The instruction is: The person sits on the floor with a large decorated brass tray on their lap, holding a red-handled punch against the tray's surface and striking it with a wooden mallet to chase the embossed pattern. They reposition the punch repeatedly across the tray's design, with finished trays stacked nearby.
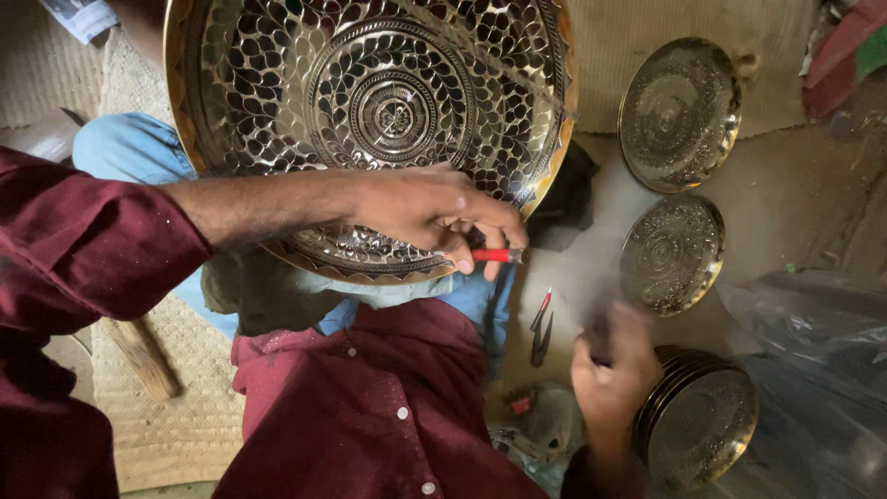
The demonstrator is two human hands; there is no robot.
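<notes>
Both hands are busy: the left hand (434,211) reaches across the lap, fingers pinched around a slim red-handled tool (494,255) at the lower rim of the big engraved brass platter (370,111), which rests tilted on the person's knees. Lower down, the right hand (612,365) is blurred, its fingers curled over the floor beside a stack of smaller brass plates (699,425), though whether it grips anything I cannot tell. Between the hands a few more small tools (541,325) lie on the floor, and beyond them two engraved round plates (679,113) (672,253) sit near a woven mat (166,425).
</notes>
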